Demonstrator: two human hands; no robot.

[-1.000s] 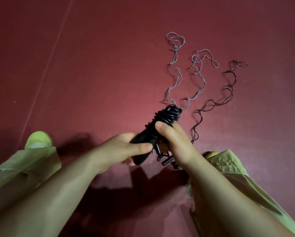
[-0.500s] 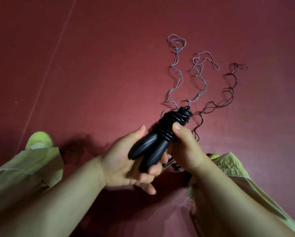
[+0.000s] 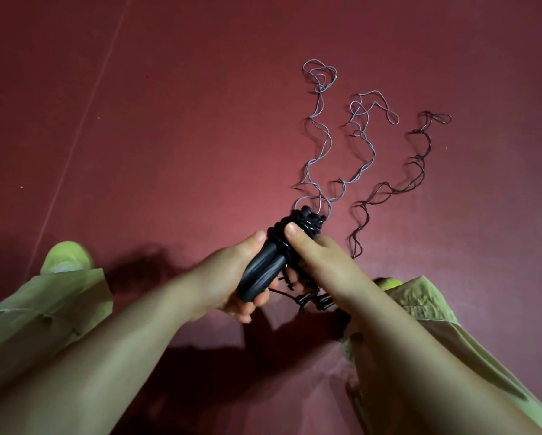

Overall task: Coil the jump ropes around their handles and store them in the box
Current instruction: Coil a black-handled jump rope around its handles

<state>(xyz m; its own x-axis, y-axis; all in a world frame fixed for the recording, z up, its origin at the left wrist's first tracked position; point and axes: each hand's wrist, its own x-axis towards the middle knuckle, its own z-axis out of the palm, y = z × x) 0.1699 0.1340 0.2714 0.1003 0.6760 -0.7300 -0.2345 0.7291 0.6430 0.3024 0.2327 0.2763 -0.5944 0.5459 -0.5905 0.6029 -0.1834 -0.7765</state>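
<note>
A pair of black jump-rope handles [image 3: 263,271] is held together above the red floor, with black rope coiled round their upper half [image 3: 298,224]. My left hand [image 3: 232,277] grips the lower ends of the handles, thumb along the side. My right hand [image 3: 313,255] grips the coiled part, thumb pressed on the wraps. On the floor beyond lie two grey wavy ropes [image 3: 323,142] [image 3: 364,152] and a dark brown wavy rope [image 3: 417,164]. More black handles [image 3: 316,301] lie on the floor under my right wrist. No box is in view.
My knees in pale green trousers [image 3: 43,309] [image 3: 420,309] frame the hands, with a yellow-green shoe [image 3: 64,257] at the left. A pale line [image 3: 84,120] runs diagonally across the red floor [image 3: 200,105] on the left.
My left hand has turned the handles and closed round their lower ends again. My right thumb moved up onto the coil. The ropes on the floor have not moved.
</note>
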